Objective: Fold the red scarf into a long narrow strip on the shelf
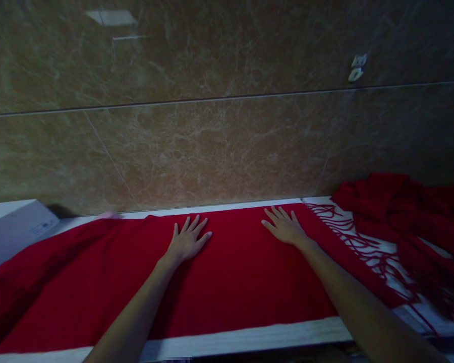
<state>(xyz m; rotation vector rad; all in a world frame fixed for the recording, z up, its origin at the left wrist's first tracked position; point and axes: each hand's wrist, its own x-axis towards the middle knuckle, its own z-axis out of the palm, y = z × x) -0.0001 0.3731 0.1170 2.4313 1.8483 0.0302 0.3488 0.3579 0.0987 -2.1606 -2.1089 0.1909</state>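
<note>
A long, narrow white tabletop [212,344] carried a broad, deep red knitted scarf [245,297], spread flat along its length. The scarf's thin red tasselled fringe [357,247] trailed across the white surface on the right, next to a bunched heap of red fabric [397,217]. At the far left, a pale rectangular cardboard box [17,234] sat just beside the scarf.

Behind the far edge of the red scarf [245,287], a small pink thing [108,216], mostly hidden, kind impossible to tell. Left of the scarf, a white box [17,234] cut off by the picture's edge, its label [43,228] too small to read.
</note>
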